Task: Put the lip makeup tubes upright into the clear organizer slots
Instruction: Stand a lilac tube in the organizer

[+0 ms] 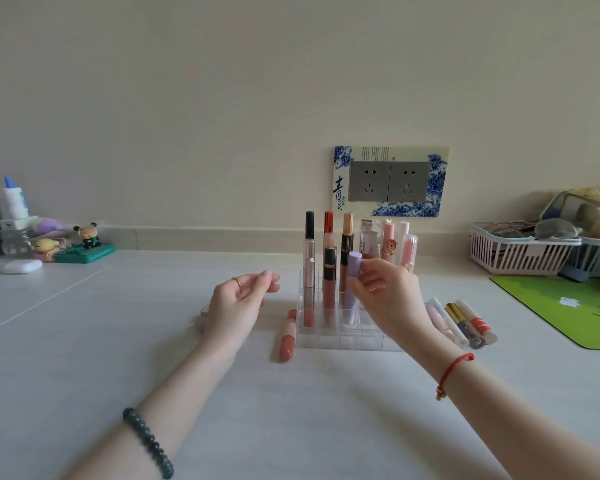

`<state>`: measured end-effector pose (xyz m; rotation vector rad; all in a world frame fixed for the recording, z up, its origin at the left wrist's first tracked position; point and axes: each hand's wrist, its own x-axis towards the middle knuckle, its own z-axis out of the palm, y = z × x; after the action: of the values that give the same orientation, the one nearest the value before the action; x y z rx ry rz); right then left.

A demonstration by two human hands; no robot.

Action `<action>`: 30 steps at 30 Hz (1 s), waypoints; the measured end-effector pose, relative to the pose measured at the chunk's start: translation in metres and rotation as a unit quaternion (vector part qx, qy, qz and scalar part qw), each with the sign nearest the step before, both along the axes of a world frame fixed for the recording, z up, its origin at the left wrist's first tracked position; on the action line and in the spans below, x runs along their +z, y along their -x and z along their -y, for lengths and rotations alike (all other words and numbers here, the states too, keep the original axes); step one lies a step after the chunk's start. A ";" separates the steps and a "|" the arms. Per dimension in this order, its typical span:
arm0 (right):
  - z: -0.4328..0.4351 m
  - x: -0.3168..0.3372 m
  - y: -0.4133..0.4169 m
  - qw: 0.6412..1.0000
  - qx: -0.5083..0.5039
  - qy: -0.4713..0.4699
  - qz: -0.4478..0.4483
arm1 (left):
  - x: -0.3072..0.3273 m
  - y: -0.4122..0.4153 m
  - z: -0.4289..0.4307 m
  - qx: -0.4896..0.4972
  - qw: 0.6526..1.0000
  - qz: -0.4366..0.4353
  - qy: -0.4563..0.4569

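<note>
A clear organizer (340, 336) stands mid-table with several lip tubes upright in its back slots. My right hand (385, 292) pinches a lilac tube (353, 285) that stands upright in a slot near the middle. My left hand (241, 299) hovers to the left of the organizer, fingers relaxed, holding nothing. A coral tube (286, 342) lies flat on the table along the organizer's left side. Several more tubes (465, 323) lie in a row to its right, partly hidden by my right wrist.
A pink item (203, 315) peeks out behind my left hand. A green mat (568, 306) and a pink basket (520, 254) sit at the right. Figurines (87, 244), bottles (13, 209) and a white case (21, 266) stand at the back left. Wall sockets (388, 181) are behind the organizer.
</note>
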<state>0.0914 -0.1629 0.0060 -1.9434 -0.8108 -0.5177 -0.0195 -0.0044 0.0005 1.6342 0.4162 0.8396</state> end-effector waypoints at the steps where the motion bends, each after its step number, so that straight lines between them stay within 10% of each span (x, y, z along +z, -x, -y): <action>1: 0.000 -0.001 0.000 1.000 0.001 0.000 -0.002 | 0.000 0.000 0.000 -0.001 1.000 -0.001 -0.002; 30: 0.002 -0.005 0.002 1.000 0.003 0.025 -0.015 | -0.004 -0.001 -0.002 0.001 1.000 -0.028 -0.006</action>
<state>0.0896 -0.1647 0.0005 -1.9887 -0.8170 -0.4666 -0.0188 -0.0029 -0.0035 1.6714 0.4514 0.8007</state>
